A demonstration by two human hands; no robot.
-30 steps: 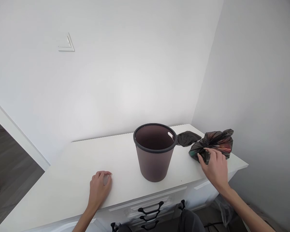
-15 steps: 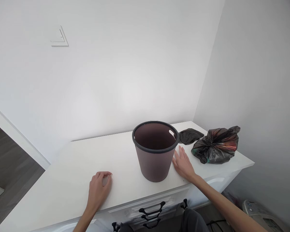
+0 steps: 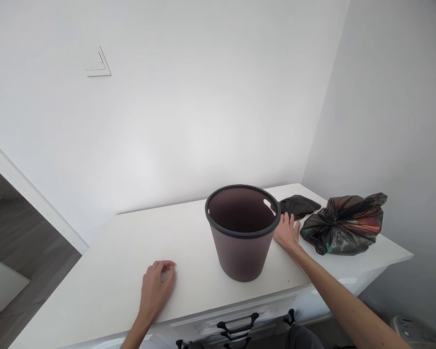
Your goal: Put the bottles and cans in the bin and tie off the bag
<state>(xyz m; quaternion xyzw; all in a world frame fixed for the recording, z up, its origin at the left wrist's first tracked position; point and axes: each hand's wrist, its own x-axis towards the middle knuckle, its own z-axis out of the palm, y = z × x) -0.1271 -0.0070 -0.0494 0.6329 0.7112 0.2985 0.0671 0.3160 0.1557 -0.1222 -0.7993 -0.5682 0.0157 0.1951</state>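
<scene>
A brown trash can (image 3: 241,257) with a black rim stands upright on a white countertop (image 3: 160,228), and nothing shows inside it. To its left, my left hand (image 3: 157,287) rests on the counter with curled fingers, thumb and index tips close together, and nothing in it. My right hand (image 3: 288,232) is open just right of the can, fingers spread toward a flat, folded black plastic bag (image 3: 298,206). Its fingertips reach the bag's near edge; whether they press on it I cannot tell. A full, knotted black trash bag (image 3: 345,225) lies right of this hand.
White walls (image 3: 218,106) rise behind and to the right of the counter. Black drawer handles (image 3: 238,324) stick out below the front edge, close to my legs. A wall plate (image 3: 100,65) is at upper left. A pale appliance (image 3: 407,329) sits low at the right.
My right hand has moved forward, away from me, along the can's side to the flat black bag. My left hand stays on the counter. The view has shifted slightly.
</scene>
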